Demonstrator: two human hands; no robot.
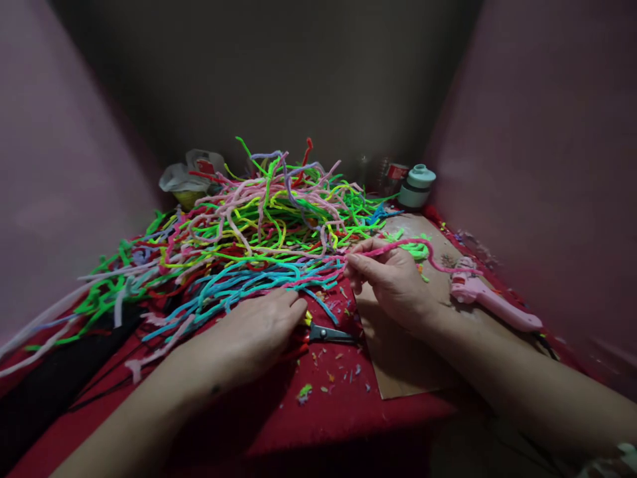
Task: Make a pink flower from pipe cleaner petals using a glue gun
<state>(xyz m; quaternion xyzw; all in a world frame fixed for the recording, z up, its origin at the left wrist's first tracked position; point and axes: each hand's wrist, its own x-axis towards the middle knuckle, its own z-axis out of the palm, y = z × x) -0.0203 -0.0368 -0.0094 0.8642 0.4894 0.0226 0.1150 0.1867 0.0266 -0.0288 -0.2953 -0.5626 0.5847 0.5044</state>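
Between the thumb and fingers of my right hand (pixel 385 275) is a deep-pink pipe cleaner (pixel 432 251), its free end trailing right to the pink glue gun. My left hand (pixel 266 325) is curled at the front edge of the blue pipe cleaners (pixel 249 277). A pink strand runs from near its fingertips towards my right hand. The fingers on its underside are hidden, so what they grip cannot be made out. Scissors (pixel 332 334) with dark blades lie just right of my left hand, their handles partly covered by it.
Behind my hands rises a tangled heap of pipe cleaners (pixel 279 206) in many colours. A pink glue gun (pixel 492 302) rests on a brown board (pixel 393 352) at the right. A mint-green bottle (pixel 417 187) stands behind. Fuzz scraps litter the red cloth (pixel 343 411).
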